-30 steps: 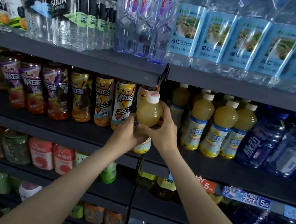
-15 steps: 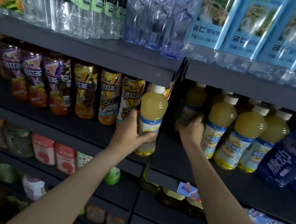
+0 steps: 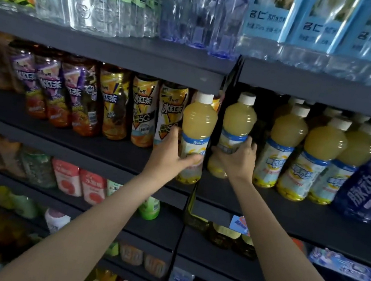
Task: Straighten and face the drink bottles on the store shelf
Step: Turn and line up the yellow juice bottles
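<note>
the left hand [image 3: 169, 159] is gripping a yellow juice bottle [image 3: 196, 137] around its label, thumb curling across the front and the fingers wrapping behind it. this bottle is standing at the right end of the left bay, just beside the black divider [image 3: 215, 130], next to the iced tea bottles [image 3: 143, 111] rather than with its own kind. the right hand [image 3: 236, 163] is holding a second juice bottle [image 3: 235, 133] low on its body, fingers curling round the far side, at the left end of the juice row [image 3: 318, 156] in the right bay.

as a judgement, the task is sitting somewhere in the middle. the three front juice bottles to the right are standing upright with labels turned outward, and the iced tea line is looking tidy enough, though its leftmost bottles are too blurred to tell. the two bottles in hand are not yet settled: their labels are partly hidden by the hands, so their facing cannot be told. the bottle in the left hand probably needs moving across the divider into the juice row, and the lower shelves [image 3: 118, 217] are looking uneven and probably need work too.
</note>
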The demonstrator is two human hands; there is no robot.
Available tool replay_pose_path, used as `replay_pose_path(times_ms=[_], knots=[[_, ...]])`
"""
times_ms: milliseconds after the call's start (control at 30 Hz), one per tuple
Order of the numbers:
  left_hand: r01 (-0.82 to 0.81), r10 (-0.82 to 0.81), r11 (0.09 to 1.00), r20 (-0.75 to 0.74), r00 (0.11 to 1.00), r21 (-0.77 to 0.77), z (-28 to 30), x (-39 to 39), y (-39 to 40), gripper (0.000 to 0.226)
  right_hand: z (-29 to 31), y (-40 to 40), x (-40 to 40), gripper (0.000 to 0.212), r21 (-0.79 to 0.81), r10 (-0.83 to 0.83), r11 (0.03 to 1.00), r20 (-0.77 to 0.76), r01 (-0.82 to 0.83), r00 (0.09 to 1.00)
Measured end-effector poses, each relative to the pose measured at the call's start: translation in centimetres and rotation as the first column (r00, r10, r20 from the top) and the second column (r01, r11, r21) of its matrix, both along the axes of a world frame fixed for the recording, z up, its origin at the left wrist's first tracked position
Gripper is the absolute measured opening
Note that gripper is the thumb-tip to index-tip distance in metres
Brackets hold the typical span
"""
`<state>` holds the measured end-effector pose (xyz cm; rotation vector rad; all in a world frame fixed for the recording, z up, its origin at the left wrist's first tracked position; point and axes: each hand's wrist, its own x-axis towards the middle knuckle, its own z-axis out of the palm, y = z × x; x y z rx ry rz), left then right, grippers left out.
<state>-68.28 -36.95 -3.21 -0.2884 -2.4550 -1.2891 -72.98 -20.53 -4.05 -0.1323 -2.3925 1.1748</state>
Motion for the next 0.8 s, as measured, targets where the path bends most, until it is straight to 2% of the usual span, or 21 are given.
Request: replay_pose_path(times_ms=[133,267,400,600,667,733,767,800], knots=[[0.002,-0.002,1.000,-0.022,1.000,0.024,0.2,0.5,0.3,0.059,0.6,2.4,3.1,0.070,0.005,0.086,0.996,0.040,-0.086,0.995],[0.028,-0.031,0.996,0.035,0.999,0.080,0.4,0.5,0.6,0.057,1.3,5.0,5.9,0.060,-0.018,0.090,0.996,0.056,-0.089,0.994],[0.061,-0.063,0.997,0.040,0.997,0.043,0.8,0.3,2.2,0.053,2.3,7.4,8.2,0.060,-0.032,0.101,0.995,0.079,-0.098,0.992],[0.033,-0.034,0.999,0.025,0.999,0.043,-0.2,-0.4,4.2,0.067,4.2,8.3,11.0,0.058,-0.231,0.281,0.938,0.078,-0.257,0.957],[-0.009,0.016,0.996,-0.076,0.997,0.087,-0.5,0.9,3.9,0.071,4.5,7.7,12.3,0.056,-0.285,0.353,0.903,0.062,-0.322,0.934],[0.055,-0.014,0.980,-0.211,0.977,0.192,-0.3,3.3,3.3,0.054,4.5,6.4,13.5,0.058,-0.288,0.374,0.894,0.055,-0.344,0.926],[0.140,-0.092,0.958,-0.197,0.976,0.248,-0.1,4.6,2.9,0.039,4.3,5.5,13.8,0.062,-0.279,0.366,0.898,0.050,-0.339,0.929],[0.224,-0.203,0.922,-0.101,0.974,0.316,0.3,5.8,2.4,0.025,4.1,4.3,14.0,0.067,-0.263,0.353,0.907,0.048,-0.329,0.935]])
